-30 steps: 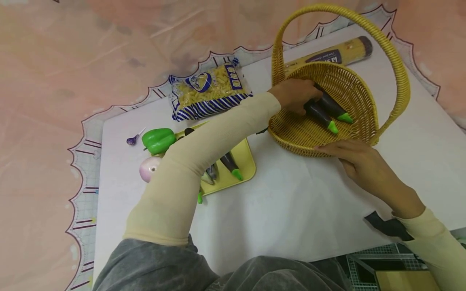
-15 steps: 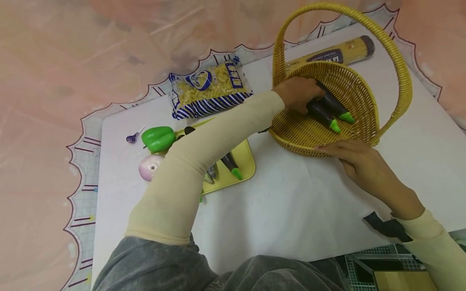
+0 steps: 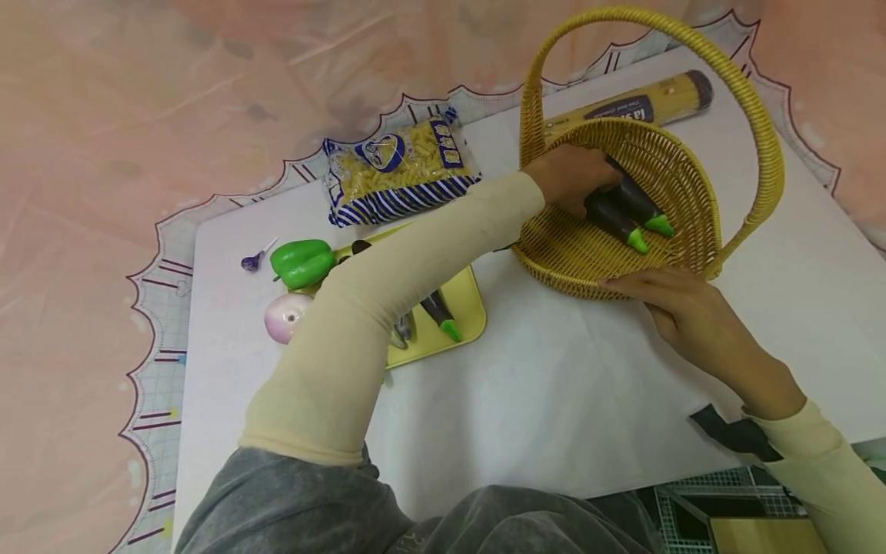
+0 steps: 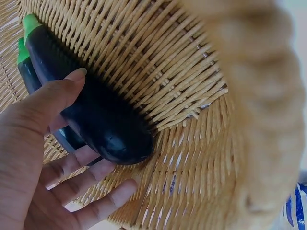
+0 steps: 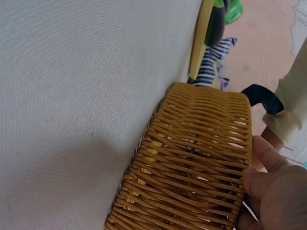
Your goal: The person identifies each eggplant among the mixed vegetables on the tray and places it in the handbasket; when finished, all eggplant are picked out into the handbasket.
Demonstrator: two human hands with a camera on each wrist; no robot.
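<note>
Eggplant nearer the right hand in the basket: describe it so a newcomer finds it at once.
In the head view, find the yellow wicker basket with the tall handle. Inside, partly hidden by the left hand, lies a dark eggplant alongside a similar one. Both end in green, but its tip sits closer to the right hand.

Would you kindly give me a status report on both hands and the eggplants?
Left hand holding one eggplant inside the basket. Right hand touching the basket from outside. Closest clutter: second eggplant alongside.
</note>
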